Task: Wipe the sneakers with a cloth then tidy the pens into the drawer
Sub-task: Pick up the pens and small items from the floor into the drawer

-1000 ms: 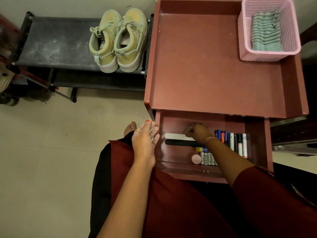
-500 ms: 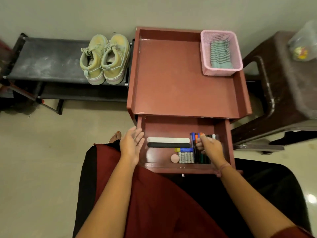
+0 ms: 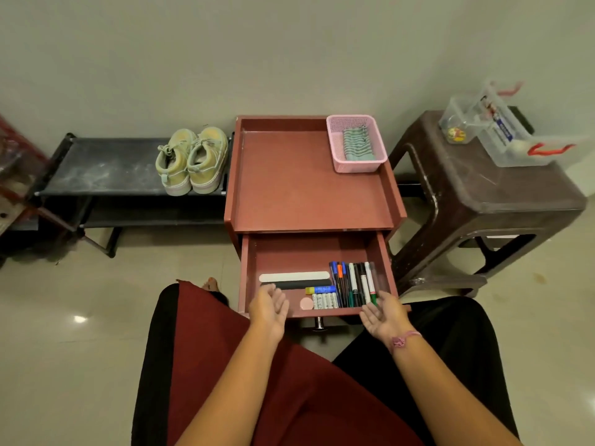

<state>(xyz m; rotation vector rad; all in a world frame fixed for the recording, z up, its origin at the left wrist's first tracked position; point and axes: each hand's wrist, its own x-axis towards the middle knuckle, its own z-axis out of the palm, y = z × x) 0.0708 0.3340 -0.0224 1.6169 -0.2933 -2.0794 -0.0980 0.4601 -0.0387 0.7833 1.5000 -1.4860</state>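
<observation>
A pair of pale yellow-green sneakers (image 3: 192, 160) stands on a low black rack (image 3: 106, 169) to the left. The striped green cloth (image 3: 356, 143) lies folded in a pink basket (image 3: 357, 164) on the red-brown side table (image 3: 306, 185). The table's drawer (image 3: 317, 249) is pulled out, with several pens (image 3: 354, 284) lined up along its right side. My left hand (image 3: 269, 309) hovers at the drawer's front left, fingers relaxed, holding nothing. My right hand (image 3: 384, 315) is at the front right corner, palm up and empty.
The drawer also holds two flat files (image 3: 294, 280), a blue-and-yellow tube (image 3: 320, 289), batteries (image 3: 325, 300) and a pink round eraser (image 3: 306, 303). A brown plastic stool (image 3: 483, 194) carrying a clear box (image 3: 502, 133) stands to the right. A wall runs behind everything.
My right hand left the pens and drew back to the drawer's front right corner, turning palm up. My left hand shifted toward the drawer front. The camera pulled back and up.
</observation>
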